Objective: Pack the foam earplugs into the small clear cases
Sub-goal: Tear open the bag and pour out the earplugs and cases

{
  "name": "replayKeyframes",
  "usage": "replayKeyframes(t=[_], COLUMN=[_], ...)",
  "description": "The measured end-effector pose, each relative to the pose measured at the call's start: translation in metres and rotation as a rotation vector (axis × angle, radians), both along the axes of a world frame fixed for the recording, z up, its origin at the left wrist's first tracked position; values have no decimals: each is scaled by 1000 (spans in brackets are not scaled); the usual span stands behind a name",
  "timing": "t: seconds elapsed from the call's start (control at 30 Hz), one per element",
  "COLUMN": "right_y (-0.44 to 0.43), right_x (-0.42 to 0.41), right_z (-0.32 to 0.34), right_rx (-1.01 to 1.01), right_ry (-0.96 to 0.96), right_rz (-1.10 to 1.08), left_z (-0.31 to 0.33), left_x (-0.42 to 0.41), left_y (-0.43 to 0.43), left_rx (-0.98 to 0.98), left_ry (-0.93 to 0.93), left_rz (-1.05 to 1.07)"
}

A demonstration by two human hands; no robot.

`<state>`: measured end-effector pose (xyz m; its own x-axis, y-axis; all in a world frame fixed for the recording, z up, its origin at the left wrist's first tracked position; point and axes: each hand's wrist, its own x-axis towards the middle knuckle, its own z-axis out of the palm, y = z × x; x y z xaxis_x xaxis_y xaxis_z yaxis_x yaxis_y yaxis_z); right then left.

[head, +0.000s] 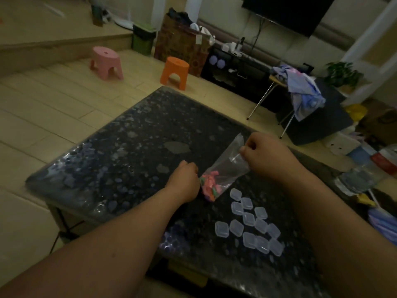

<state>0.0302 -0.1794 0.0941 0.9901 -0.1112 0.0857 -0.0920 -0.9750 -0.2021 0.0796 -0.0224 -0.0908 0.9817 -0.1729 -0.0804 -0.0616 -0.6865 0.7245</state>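
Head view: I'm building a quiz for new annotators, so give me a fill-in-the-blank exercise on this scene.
1. The right hand pinches the plastic bag at its empty end; the left hand grips the end filled with foam ____.
2. The small clear cases lie on the dark ____.
3. Beside the orange stool stands a ____ stool.
Missing: earplugs; table; pink.

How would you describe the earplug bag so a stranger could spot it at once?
Find the dark speckled table. Near its right side, the left hand and right hand hold a clear plastic bag just beyond the small clear cases. It alone is soft and has mostly pink earplugs bunched in its lower corner.
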Motion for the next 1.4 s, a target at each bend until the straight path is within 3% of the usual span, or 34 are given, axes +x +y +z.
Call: replayKeyframes(t=[0.5,0.7,1.07,1.4], right_y=[-9,-17,-34,-69], right_x=[1,-3,-6,-21], right_z=[-1,-6,-10,-10], right_rx=[57,44,152,304], right_ry=[-146,-111,-111,-159], right_rz=[42,56,-5,-88], left_z=[0,0,2,2], left_x=[0,-1,2,3], left_y=[-2,-3,-7,-11], left_rx=[-126,-196,-98,-123], left_ry=[59,76,17,5], left_rz=[-106,-130,-70,-61])
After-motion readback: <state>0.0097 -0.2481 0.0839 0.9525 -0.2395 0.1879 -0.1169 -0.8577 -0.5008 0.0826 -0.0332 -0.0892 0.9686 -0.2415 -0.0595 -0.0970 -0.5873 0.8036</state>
